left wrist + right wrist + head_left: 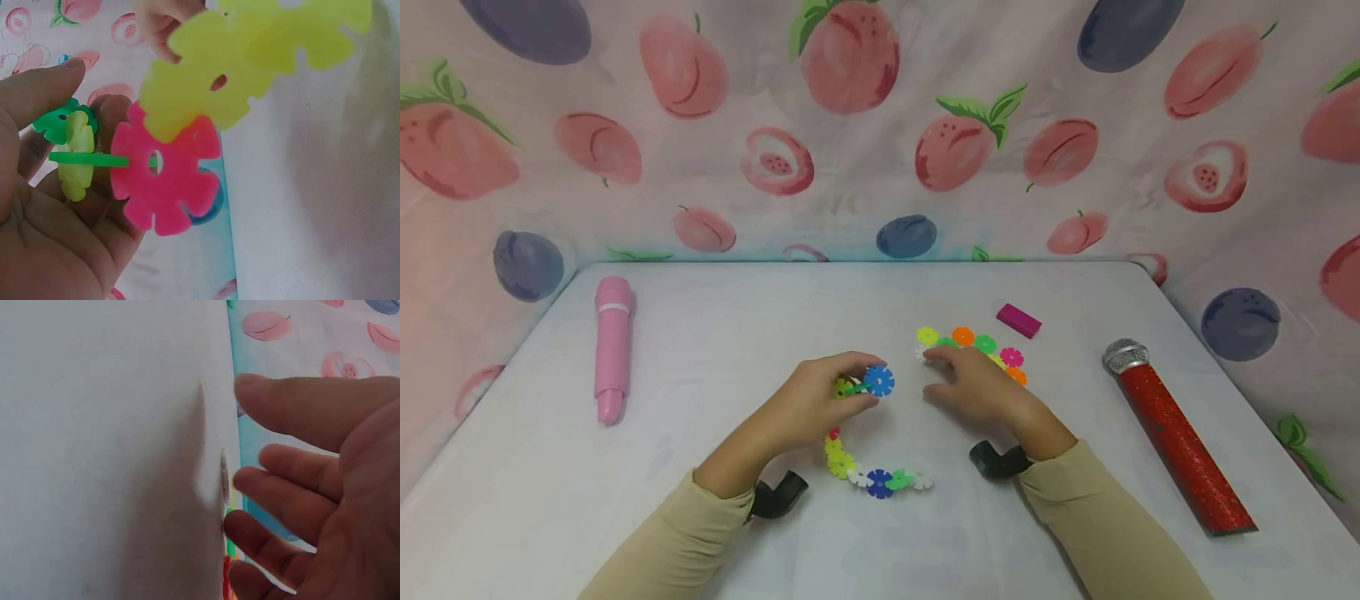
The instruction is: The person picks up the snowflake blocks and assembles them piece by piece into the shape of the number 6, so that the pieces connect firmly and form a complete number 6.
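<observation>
My left hand [805, 400] pinches the upper end of a chain of interlocking plastic flower discs, where a blue disc [880, 381] shows between thumb and fingers. From there the chain [841, 465] curves down through yellow, white, dark blue and green pieces. In the left wrist view a pink disc [187, 200] and a yellow disc [200, 81] hang just beyond the palm. My right hand [981, 387] reaches over a group of loose discs with fingers spread, nothing in its grasp. By its fingertips lies a white disc [921, 353]; some discs are hidden under the hand.
A pink toy microphone [613, 350] lies at the left. On the right is a red glittery microphone [1180, 442] with a silver head. A magenta block [1018, 321] sits behind the loose discs, among them an orange disc [963, 336]. Patterned cloth hangs behind the white table [737, 300].
</observation>
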{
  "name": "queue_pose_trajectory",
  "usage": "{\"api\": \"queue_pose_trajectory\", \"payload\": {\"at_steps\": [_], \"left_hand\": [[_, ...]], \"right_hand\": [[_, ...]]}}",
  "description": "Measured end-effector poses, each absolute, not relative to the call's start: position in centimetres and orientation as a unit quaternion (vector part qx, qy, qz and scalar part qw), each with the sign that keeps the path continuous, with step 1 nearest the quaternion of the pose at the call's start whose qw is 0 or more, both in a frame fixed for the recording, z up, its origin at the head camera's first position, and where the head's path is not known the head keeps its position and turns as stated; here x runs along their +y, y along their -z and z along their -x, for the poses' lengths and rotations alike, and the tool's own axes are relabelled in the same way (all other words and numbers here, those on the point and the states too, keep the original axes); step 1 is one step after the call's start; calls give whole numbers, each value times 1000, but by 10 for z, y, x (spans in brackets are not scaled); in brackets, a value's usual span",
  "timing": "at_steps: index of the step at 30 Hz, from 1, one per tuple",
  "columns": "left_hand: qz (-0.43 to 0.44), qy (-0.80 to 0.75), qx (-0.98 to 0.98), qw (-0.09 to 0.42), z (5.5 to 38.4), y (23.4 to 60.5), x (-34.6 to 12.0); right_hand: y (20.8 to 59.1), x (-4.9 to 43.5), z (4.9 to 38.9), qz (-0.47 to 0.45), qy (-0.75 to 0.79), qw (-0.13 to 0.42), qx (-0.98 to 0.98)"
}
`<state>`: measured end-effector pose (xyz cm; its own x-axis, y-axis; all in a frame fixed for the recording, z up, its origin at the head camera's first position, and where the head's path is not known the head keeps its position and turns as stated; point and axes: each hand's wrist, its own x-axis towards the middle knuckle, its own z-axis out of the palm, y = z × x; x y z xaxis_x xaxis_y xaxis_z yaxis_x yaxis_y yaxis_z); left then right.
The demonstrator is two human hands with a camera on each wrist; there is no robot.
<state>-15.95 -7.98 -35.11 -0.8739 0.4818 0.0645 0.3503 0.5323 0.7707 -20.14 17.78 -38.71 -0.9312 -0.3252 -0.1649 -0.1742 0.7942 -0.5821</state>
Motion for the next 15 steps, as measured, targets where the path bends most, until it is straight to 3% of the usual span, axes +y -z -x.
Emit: {"api": "queue_pose_trajectory", "payload": {"at_steps": [15], "left_hand": [[-247, -418, 871, 76, 160, 352, -82]], "right_hand": [[387, 178, 198, 166, 249, 105, 948]]}}
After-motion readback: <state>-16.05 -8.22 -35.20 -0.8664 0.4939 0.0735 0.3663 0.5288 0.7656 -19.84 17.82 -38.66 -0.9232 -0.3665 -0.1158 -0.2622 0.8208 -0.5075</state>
